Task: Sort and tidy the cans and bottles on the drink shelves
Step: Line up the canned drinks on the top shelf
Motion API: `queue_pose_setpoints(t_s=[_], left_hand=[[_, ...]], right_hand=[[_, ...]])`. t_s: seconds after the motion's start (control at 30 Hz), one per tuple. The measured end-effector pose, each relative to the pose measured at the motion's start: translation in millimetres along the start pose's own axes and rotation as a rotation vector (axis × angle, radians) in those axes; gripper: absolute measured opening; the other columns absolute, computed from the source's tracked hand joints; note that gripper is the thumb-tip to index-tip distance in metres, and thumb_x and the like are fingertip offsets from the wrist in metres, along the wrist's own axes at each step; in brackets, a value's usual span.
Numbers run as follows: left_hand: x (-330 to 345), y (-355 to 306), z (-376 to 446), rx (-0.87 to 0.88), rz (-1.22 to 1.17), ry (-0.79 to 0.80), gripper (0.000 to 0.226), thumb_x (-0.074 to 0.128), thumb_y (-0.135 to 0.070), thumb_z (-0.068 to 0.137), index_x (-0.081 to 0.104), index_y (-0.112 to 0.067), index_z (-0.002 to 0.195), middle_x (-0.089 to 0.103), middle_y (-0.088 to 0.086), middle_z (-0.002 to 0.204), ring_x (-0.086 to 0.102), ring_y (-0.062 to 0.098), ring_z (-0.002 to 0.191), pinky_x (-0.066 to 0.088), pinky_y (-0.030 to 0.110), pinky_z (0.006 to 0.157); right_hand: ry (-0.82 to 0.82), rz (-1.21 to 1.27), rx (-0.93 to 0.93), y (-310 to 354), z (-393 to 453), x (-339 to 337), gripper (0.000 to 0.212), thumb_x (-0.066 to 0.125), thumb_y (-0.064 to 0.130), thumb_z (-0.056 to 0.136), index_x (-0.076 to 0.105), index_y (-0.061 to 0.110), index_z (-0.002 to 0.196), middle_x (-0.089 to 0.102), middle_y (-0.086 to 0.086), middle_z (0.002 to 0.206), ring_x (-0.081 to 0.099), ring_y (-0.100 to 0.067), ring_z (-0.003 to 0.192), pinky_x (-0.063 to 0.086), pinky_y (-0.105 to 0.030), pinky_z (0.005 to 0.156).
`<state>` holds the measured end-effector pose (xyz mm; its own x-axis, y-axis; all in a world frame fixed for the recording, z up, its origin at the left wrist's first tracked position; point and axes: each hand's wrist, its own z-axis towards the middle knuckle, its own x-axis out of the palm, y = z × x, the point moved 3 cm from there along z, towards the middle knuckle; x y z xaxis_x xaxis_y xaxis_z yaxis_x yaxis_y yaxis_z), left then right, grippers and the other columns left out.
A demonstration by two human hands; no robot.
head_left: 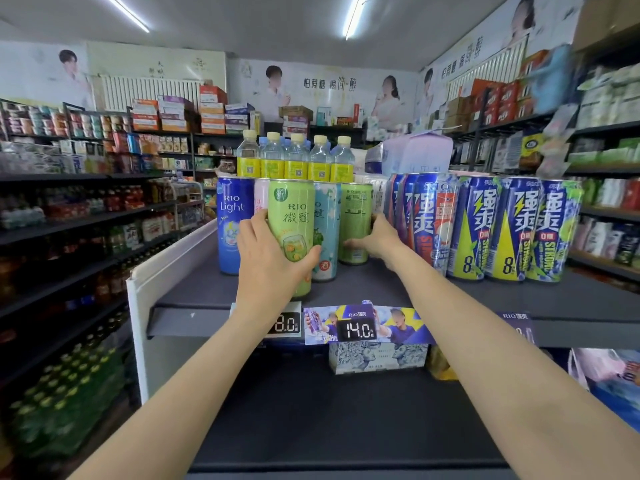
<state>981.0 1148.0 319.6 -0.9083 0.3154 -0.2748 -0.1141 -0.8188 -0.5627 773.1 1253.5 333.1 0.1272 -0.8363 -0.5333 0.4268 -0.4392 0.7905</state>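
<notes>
My left hand (268, 258) grips a tall light-green RIO can (292, 223) standing near the front of the dark top shelf (381, 289). My right hand (375, 239) holds a second green can (355, 216) further back, its label turned away. Between the two stands a pale teal can (325, 233). A blue RIO Light can (233, 220) stands at the left, and a pink can (260, 199) shows behind the front green can. Several blue-and-yellow RIO Strong cans (498, 230) fill the right of the shelf. Yellow-labelled bottles (296, 157) stand in a row behind.
Price tags reading 8.0 (285, 323) and 14.0 (356, 330) hang on the shelf's front edge. A patterned box (377, 356) lies on the lower shelf. A white end panel (152, 271) closes the shelf's left side. Stocked aisles run along both sides.
</notes>
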Motion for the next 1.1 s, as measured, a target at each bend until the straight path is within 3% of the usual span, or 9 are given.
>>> queue_pose_setpoints(t_s=[0.2,0.3,0.37,0.4,0.53,0.67,0.77,0.9,1.1], left_hand=[[0,0,0,-0.002,0.004,0.007,0.083,0.076,-0.036,0.072,0.03,-0.004,0.134,0.036,0.011,0.122,0.035,0.024,0.117,0.035,0.036,0.097],[0,0,-1,-0.001,0.003,0.01,0.083,0.075,-0.036,0.072,0.031,-0.004,0.134,0.036,0.01,0.122,0.035,0.023,0.117,0.035,0.035,0.096],[0,0,-1,0.003,0.007,0.009,0.082,0.075,-0.036,0.072,0.03,-0.004,0.134,0.036,0.01,0.122,0.035,0.023,0.117,0.035,0.035,0.096],[-1,0,-1,0.004,0.012,0.007,0.082,0.075,-0.036,0.073,0.03,-0.004,0.134,0.036,0.011,0.122,0.035,0.023,0.117,0.034,0.035,0.096],[-1,-1,-1,0.0,0.016,0.005,0.081,0.075,-0.035,0.072,0.031,-0.003,0.133,0.037,0.011,0.121,0.036,0.024,0.116,0.035,0.035,0.096],[-1,-3,-1,-0.008,0.027,0.017,0.082,0.075,-0.036,0.073,0.03,-0.003,0.134,0.037,0.011,0.122,0.036,0.023,0.117,0.034,0.033,0.096],[-6,2,2,-0.031,-0.01,0.129,0.086,0.075,-0.035,0.073,0.026,-0.008,0.138,0.035,0.009,0.127,0.037,0.021,0.12,0.036,0.034,0.1],[-17,14,2,-0.09,-0.121,0.32,0.086,0.076,-0.035,0.071,0.025,-0.024,0.14,0.046,0.0,0.129,0.051,0.015,0.113,0.046,0.041,0.097],[-19,11,-1,-0.085,-0.045,0.265,0.084,0.077,-0.04,0.069,0.03,-0.024,0.137,0.052,-0.006,0.115,0.056,0.016,0.105,0.049,0.044,0.091]], right_hand=[[0.015,-0.06,0.074,4,-2,3,0.094,0.078,0.028,0.073,0.021,0.008,0.145,0.029,-0.019,0.145,0.036,-0.033,0.131,0.039,-0.045,0.104],[0.066,0.151,0.084,2,3,7,0.087,0.081,0.032,0.053,0.044,0.012,0.129,0.047,-0.017,0.134,0.048,-0.031,0.122,0.044,-0.046,0.1],[0.068,0.238,0.088,3,0,6,0.069,0.078,0.018,0.064,0.046,0.006,0.124,0.054,-0.015,0.127,0.053,-0.028,0.115,0.046,-0.045,0.098],[0.043,0.216,0.078,5,-3,5,0.067,0.076,0.015,0.07,0.042,0.005,0.128,0.053,-0.015,0.129,0.052,-0.028,0.116,0.045,-0.044,0.099],[-0.129,-0.114,-0.027,13,-11,2,0.099,0.08,0.035,0.071,0.02,-0.001,0.142,0.04,-0.019,0.138,0.041,-0.033,0.127,0.038,-0.041,0.103],[-0.177,-0.207,-0.063,17,-20,8,0.092,0.074,0.036,0.077,0.018,0.001,0.141,0.037,-0.021,0.139,0.041,-0.036,0.127,0.037,-0.044,0.101],[-0.086,-0.215,-0.046,12,-21,4,0.088,0.073,0.026,0.08,0.016,0.002,0.143,0.043,-0.018,0.137,0.045,-0.034,0.125,0.039,-0.04,0.099],[-0.047,-0.219,0.006,6,-16,-1,0.075,0.076,0.026,0.076,0.034,0.001,0.132,0.046,-0.017,0.135,0.047,-0.032,0.123,0.043,-0.039,0.099],[-0.108,-0.294,0.032,11,-22,4,0.082,0.074,0.031,0.079,0.026,0.0,0.137,0.042,-0.019,0.137,0.045,-0.036,0.124,0.042,-0.041,0.095]])
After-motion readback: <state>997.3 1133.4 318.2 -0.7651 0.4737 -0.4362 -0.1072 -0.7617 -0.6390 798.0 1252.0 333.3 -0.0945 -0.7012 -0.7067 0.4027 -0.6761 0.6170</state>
